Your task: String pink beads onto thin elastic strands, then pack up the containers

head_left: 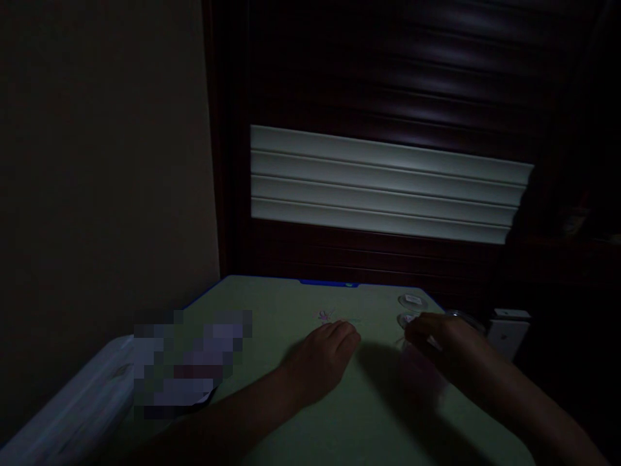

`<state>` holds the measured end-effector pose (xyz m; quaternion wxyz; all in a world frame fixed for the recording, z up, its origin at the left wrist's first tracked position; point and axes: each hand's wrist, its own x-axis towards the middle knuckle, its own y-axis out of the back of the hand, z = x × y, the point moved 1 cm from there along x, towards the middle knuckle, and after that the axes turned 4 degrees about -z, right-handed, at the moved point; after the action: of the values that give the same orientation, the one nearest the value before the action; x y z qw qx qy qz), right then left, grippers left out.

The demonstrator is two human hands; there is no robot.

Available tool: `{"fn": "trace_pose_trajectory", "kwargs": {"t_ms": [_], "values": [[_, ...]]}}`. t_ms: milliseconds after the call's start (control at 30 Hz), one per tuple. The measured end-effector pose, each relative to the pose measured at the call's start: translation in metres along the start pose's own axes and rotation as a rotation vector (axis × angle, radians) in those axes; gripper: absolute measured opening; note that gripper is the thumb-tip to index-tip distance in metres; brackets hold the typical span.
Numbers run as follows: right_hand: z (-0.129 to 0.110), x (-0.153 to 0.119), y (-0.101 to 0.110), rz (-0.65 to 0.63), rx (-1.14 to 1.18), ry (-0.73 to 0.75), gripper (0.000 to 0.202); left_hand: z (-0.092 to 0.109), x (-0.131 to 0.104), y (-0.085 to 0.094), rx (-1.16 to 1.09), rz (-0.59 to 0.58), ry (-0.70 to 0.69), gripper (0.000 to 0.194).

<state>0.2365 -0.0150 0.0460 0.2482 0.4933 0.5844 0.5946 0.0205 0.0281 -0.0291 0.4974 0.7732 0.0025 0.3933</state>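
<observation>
Above the middle of the green tabletop (272, 317), my left hand (325, 359) is closed, its fingers curled together. Whatever may be in those fingers is hidden. Just beyond it lies a small purple piece (324, 316) with thin strands, too small to name. At the right, my right hand (436, 333) is bent down with its fingers pinched together. A blurred pink, see-through thing (422, 372) shows below those fingers; whether they grip it I cannot tell. Beside this hand are two small clear round containers, one farther back (412, 301) and one partly covered by the fingers (403, 320).
A clear plastic-like sheet or bag (72, 401) lies along the left edge, near a pixelated patch (204, 356). A white box (507, 333) stands beyond the table's right side. A dark slatted door (388, 84) with a pale lit band is behind the table.
</observation>
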Motion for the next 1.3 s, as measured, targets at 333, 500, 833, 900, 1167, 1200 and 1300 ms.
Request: {"fn": "trace_pose_trajectory", "kwargs": {"t_ms": [333,500,833,900,1167,1200,1300], "values": [[0.037,-0.011,0.012,-0.122,0.116,-0.051,0.022,0.001,0.002,0.004,0.013,-0.03,0.007,0.016],[0.041,-0.014,0.011,-0.165,0.101,-0.092,0.023,0.0,0.002,0.005,0.013,-0.042,0.011,0.016],[0.057,-0.016,0.006,-0.174,0.105,-0.127,0.023,0.0,0.002,0.003,0.012,-0.06,0.017,0.02],[0.058,-0.015,0.006,-0.175,0.091,-0.113,0.021,0.0,0.003,0.004,0.012,-0.073,0.024,0.02],[0.021,-0.007,0.013,-0.012,0.055,-0.044,0.022,0.0,0.003,0.005,0.005,-0.126,0.044,0.019],[0.015,-0.005,0.012,0.009,0.03,-0.036,0.023,0.0,0.003,0.004,0.005,-0.129,0.047,0.019],[-0.004,0.002,0.001,0.033,-0.04,0.006,0.022,0.0,0.003,0.004,0.002,-0.13,0.056,0.017]]}}
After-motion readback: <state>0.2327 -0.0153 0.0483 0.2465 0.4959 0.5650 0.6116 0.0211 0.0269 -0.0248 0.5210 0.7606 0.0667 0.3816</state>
